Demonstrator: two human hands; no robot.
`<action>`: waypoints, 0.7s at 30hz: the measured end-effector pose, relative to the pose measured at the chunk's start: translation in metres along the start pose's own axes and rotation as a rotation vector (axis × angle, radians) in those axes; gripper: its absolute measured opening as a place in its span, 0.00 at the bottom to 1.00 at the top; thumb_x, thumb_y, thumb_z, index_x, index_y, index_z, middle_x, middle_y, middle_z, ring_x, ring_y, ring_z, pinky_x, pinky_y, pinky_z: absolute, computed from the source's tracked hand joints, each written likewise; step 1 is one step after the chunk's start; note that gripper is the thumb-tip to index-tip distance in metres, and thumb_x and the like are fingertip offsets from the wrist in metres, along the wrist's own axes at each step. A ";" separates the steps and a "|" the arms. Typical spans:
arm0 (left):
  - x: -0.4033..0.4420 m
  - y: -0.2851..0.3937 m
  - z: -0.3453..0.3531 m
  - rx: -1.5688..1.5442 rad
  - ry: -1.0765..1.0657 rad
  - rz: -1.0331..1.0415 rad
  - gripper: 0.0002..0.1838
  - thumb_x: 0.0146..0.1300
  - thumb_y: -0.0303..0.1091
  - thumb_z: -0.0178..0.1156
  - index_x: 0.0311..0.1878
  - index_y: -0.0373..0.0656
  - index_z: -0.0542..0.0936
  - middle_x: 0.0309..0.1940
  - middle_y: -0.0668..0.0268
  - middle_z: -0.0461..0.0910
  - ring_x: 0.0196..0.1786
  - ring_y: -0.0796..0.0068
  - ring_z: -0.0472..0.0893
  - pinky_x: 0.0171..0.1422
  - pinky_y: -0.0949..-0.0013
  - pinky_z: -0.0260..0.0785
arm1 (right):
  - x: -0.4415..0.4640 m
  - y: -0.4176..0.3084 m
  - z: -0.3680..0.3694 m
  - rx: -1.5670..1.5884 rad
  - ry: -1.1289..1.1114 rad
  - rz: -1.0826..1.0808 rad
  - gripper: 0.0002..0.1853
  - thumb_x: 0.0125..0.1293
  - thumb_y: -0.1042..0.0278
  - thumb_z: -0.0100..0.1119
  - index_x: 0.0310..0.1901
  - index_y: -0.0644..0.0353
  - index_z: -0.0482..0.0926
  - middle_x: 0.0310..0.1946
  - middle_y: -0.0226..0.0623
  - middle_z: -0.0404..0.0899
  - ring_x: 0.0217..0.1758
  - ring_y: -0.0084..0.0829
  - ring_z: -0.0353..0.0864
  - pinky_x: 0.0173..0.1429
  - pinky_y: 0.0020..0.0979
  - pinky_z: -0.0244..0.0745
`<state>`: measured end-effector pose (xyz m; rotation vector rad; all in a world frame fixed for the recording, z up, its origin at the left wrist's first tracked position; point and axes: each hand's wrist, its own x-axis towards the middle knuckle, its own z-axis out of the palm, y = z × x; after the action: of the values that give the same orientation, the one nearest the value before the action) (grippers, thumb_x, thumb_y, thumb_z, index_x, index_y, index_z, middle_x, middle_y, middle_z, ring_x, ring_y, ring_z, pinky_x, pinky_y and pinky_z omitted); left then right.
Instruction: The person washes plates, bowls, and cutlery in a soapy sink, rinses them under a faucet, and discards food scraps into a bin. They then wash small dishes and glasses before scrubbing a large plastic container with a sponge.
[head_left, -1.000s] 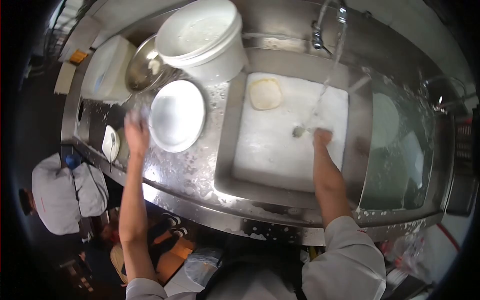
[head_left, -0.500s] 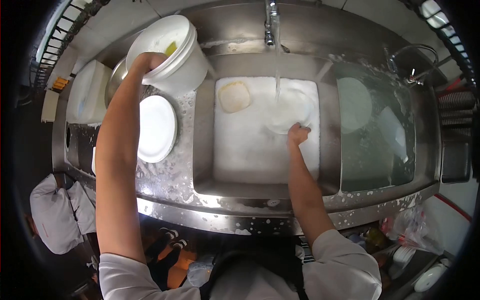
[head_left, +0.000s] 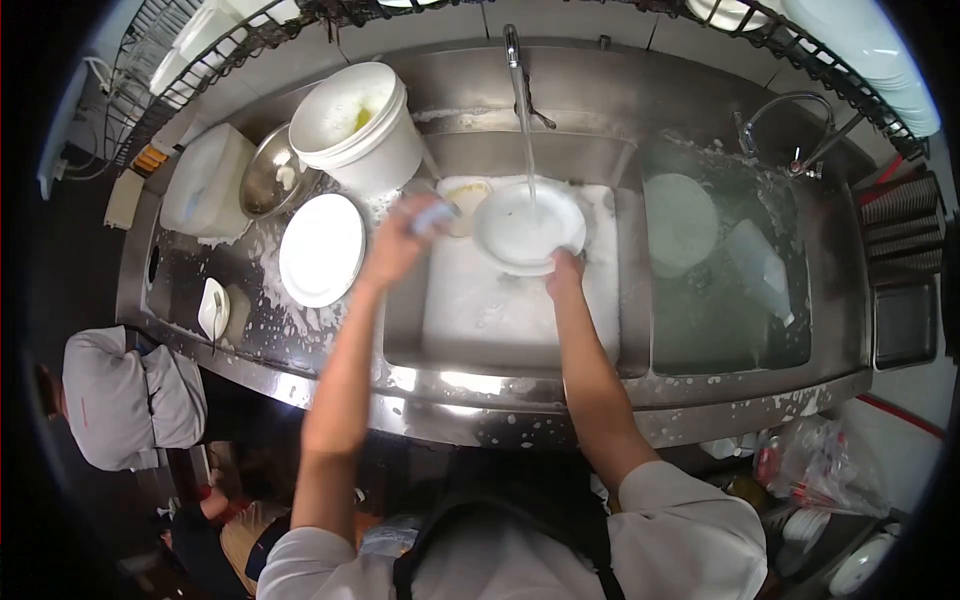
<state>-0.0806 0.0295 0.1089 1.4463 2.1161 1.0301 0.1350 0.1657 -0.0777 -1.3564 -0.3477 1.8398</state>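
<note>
Our left hand [head_left: 398, 240], blurred, curls around a pale bluish item [head_left: 433, 216], unclear to us. Our right hand [head_left: 566, 271] pinches the white plate [head_left: 510, 232] by its near rim, perhaps to keep it under the falling water [head_left: 526, 140], above the foamy sink [head_left: 402, 325].

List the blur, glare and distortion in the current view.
Head view: left hand motion-blurred, its item too smeared to identify; glare streaks the front sink rim; counter and rack look bowed, likely lens-warped; corners black.

white round plate [head_left: 530, 228] | face up, dark speck, under running water [head_left: 526, 140] | pale bluish item [head_left: 432, 217]: blurred, in left hand [head_left: 400, 238]
</note>
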 end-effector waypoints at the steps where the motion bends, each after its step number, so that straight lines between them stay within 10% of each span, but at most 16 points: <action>1: -0.011 -0.008 0.036 0.078 -0.012 0.107 0.22 0.58 0.41 0.64 0.55 0.48 0.77 0.55 0.53 0.72 0.59 0.54 0.72 0.63 0.59 0.66 | -0.017 -0.007 0.004 -0.149 0.041 -0.083 0.17 0.62 0.70 0.51 0.52 0.68 0.73 0.41 0.45 0.78 0.48 0.42 0.78 0.44 0.39 0.75; 4: -0.063 -0.004 0.143 0.384 0.053 0.163 0.21 0.59 0.43 0.62 0.56 0.53 0.76 0.65 0.51 0.60 0.61 0.46 0.66 0.58 0.52 0.65 | -0.042 -0.021 0.002 -0.465 0.113 -0.403 0.18 0.65 0.62 0.55 0.41 0.75 0.78 0.37 0.51 0.81 0.42 0.41 0.81 0.44 0.36 0.72; 9: -0.024 0.007 0.144 0.397 0.523 0.003 0.12 0.55 0.26 0.58 0.43 0.33 0.79 0.46 0.41 0.74 0.44 0.44 0.76 0.48 0.51 0.69 | -0.114 -0.057 -0.011 -0.721 -0.003 -0.558 0.22 0.66 0.58 0.54 0.32 0.76 0.79 0.30 0.55 0.81 0.36 0.46 0.82 0.45 0.39 0.71; 11: 0.010 0.028 0.148 0.140 0.524 0.016 0.13 0.51 0.23 0.57 0.42 0.33 0.79 0.46 0.40 0.73 0.45 0.42 0.76 0.48 0.50 0.70 | -0.126 -0.055 -0.008 -0.817 -0.074 -0.726 0.23 0.67 0.57 0.52 0.31 0.77 0.79 0.28 0.55 0.81 0.35 0.49 0.81 0.44 0.41 0.71; 13: 0.005 0.018 0.199 0.235 0.082 -0.120 0.17 0.47 0.21 0.57 0.45 0.37 0.79 0.48 0.38 0.71 0.45 0.41 0.76 0.49 0.50 0.71 | -0.112 -0.064 -0.004 -0.948 -0.027 -0.567 0.26 0.67 0.54 0.51 0.29 0.77 0.79 0.24 0.54 0.80 0.33 0.46 0.80 0.43 0.42 0.71; 15: -0.055 0.033 0.194 0.236 0.210 0.294 0.20 0.51 0.24 0.55 0.50 0.40 0.78 0.49 0.39 0.72 0.46 0.45 0.77 0.52 0.50 0.71 | -0.075 -0.054 -0.017 -0.821 0.064 -0.457 0.26 0.65 0.52 0.55 0.31 0.77 0.78 0.24 0.51 0.80 0.32 0.37 0.79 0.42 0.40 0.70; 18: -0.043 -0.007 0.178 0.256 0.171 -0.236 0.18 0.54 0.31 0.58 0.49 0.39 0.79 0.54 0.42 0.70 0.54 0.44 0.74 0.57 0.50 0.68 | -0.101 -0.056 -0.016 -0.836 0.000 -0.417 0.31 0.65 0.47 0.54 0.31 0.80 0.77 0.28 0.57 0.80 0.35 0.41 0.79 0.44 0.42 0.70; 21: -0.022 0.041 0.185 0.295 0.209 0.127 0.19 0.54 0.31 0.57 0.50 0.38 0.78 0.56 0.42 0.68 0.58 0.45 0.68 0.60 0.48 0.63 | -0.104 -0.042 -0.009 -1.067 -0.048 -0.518 0.33 0.67 0.46 0.51 0.30 0.80 0.77 0.31 0.58 0.80 0.37 0.42 0.80 0.44 0.41 0.71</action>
<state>0.0757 0.0839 0.0151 1.6942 2.4353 0.9823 0.1721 0.1140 0.0157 -1.6373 -1.6987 1.2280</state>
